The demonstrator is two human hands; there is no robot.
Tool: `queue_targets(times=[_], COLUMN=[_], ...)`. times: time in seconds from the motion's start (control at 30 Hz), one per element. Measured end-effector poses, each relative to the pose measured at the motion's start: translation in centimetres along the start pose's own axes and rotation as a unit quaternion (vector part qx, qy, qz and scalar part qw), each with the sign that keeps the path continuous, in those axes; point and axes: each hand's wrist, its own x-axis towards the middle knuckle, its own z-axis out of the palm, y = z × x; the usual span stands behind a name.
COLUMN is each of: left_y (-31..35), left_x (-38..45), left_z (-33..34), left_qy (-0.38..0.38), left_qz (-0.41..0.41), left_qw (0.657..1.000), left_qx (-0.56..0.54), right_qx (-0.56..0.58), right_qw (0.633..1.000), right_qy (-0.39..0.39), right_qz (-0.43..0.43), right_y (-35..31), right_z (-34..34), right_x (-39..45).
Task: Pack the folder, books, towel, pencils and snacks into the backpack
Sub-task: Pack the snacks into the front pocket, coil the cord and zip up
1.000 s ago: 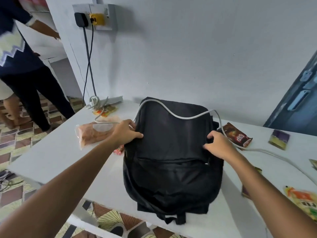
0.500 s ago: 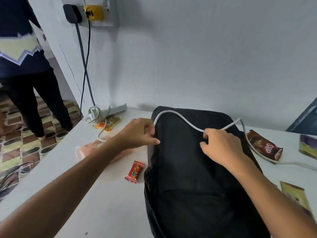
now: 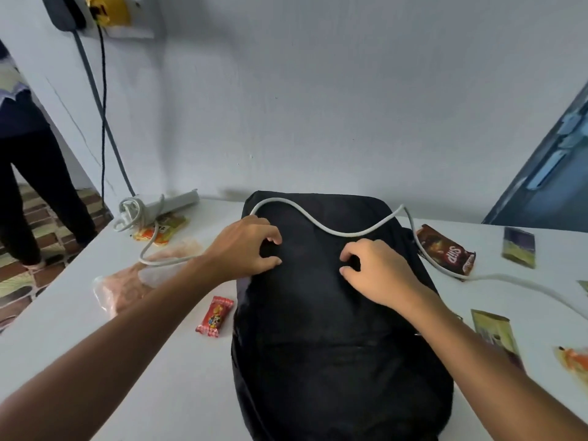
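Backpack [image 3: 334, 313] flat on table [image 3: 159, 361], closed. Left hand [image 3: 245, 246] and right hand [image 3: 375, 272] have fingers curled, pinching top fabric. Best clear white cable [image 3: 334, 230] first, then find the zipper.

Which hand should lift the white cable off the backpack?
Probably the right hand: the cable dips just beyond its fingertips on the backpack. The left hand sits nearer its far end.

A white table [image 3: 178, 361] stands against a plain pale blue-grey wall [image 3: 334, 106] bearing a socket plate [image 3: 127, 23] with dark cords [image 3: 103, 128] hanging down, patterned brown floor tiles [image 3: 19, 281] at left and a blue door [image 3: 553, 167] at right.
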Motion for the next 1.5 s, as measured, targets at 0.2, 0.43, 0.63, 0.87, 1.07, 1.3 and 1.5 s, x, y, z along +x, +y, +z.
queue_targets(times=[0.2, 0.43, 0.63, 0.87, 1.07, 1.3, 1.5], left_y=[-2.4, -6.2, -3.8, -1.9, 0.6, 7.7, 12.7], left_x=[-4.9, -13.3, -13.8, -13.6, -13.9, -13.1, -11.7], left_z=[-1.4, -0.4, 3.8, 4.6, 2.6, 0.4, 0.8], left_qy=[0.122, 0.031, -0.051, 0.059, 0.2, 0.297, 0.252], left_qz=[-0.07, -0.162, -0.107, -0.181, -0.304, -0.235, -0.115], left_qw=[0.982, 0.986, 0.993, 0.979, 0.924, 0.913, 0.95], left_qx=[-0.128, -0.031, 0.005, -0.076, -0.118, -0.151, -0.147], right_qx=[-0.071, 0.027, 0.067, 0.126, -0.02, -0.207, -0.099], right_qw=[0.993, 0.985, 0.981, 0.972, 0.963, 0.949, 0.978], right_qy=[0.088, 0.082, 0.037, -0.079, -0.217, -0.125, -0.054], right_qz=[-0.028, -0.151, -0.18, -0.184, -0.16, -0.203, -0.175], right_y=[-3.8, -9.7, -11.3, -7.5, -4.2, -0.5, 0.8], right_z=[1.0, 3.7, 4.5, 2.8, -0.1, 1.1, 0.7], right_x=[0.9, 1.5, 1.7, 0.3, -2.2, -5.0, -4.5])
